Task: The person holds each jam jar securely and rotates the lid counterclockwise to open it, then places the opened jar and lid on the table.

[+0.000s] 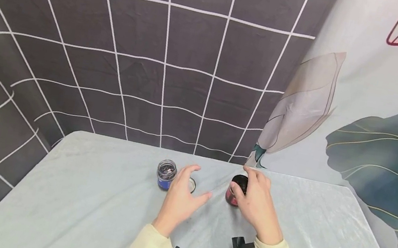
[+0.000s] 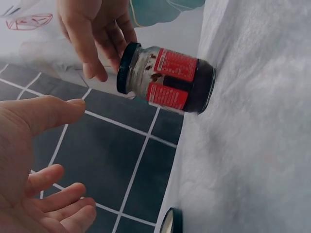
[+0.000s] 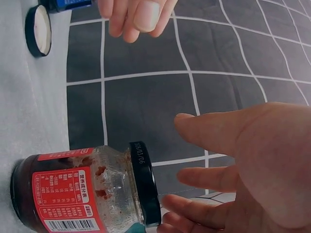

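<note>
A glass jar with a red label [image 1: 232,197] stands upright on the table, its black lid [image 3: 145,183] seated on its mouth. Dark contents fill its lower part, with smears on the glass above. My right hand [image 1: 260,202] hovers beside that lid, thumb and fingers spread apart without gripping it. Left of it stands a jar with a blue label [image 1: 165,177], uncovered, with dark residue inside. Next to this second jar lies a loose lid [image 3: 40,31], partly behind my left hand [image 1: 182,198] in the head view. The left hand holds nothing, its thumb and fingers wide apart.
Pale cloth covers the table [image 1: 72,195]. A dark cloth with a white grid [image 1: 192,44] hangs behind and to the left. At the right hangs a light curtain with large leaves [image 1: 395,157]. Each wrist wears a small black device [image 1: 243,246].
</note>
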`<state>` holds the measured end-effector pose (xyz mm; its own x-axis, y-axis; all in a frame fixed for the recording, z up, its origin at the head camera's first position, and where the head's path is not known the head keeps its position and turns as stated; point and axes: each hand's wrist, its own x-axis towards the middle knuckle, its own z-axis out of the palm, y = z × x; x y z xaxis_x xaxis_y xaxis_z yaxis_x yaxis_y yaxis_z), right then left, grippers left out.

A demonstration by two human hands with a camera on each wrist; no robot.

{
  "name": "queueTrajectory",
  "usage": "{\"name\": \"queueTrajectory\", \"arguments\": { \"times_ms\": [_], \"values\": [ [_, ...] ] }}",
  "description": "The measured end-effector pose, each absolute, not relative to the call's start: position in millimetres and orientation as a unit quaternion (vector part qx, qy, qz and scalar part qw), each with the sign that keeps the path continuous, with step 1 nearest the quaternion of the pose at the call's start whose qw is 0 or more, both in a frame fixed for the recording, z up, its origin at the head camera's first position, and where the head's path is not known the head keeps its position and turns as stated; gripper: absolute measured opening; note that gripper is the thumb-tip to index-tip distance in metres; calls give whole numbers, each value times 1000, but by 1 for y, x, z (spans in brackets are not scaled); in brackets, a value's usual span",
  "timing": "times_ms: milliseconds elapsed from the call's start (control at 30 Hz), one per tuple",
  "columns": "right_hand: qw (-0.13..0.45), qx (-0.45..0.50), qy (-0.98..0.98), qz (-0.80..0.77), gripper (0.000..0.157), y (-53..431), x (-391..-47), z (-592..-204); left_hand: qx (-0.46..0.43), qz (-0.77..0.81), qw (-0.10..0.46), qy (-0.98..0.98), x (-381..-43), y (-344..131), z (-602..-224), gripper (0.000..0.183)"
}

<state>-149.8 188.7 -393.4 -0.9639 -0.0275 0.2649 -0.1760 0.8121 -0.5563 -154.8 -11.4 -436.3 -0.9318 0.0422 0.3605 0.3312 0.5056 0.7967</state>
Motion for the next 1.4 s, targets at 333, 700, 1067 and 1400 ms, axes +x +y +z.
{"name": "queueTrajectory", "arguments": {
  "times_ms": [333,700,1067,1400],
  "values": [
    [118,48,-946,299,55,189,-151,-394,-103,-481,113,-863,-154,0,-440,68],
    [114,45,-949,290,55,190,-152,-397,-107,-489,79,-862,-157,13,-447,68],
    [109,43,-951,287,55,191,-152,-398,-105,-466,66,-876,-158,31,-458,68],
    [102,41,-954,278,57,190,-154,-399,-119,-447,82,-883,-160,40,-468,67]
  ]
}}
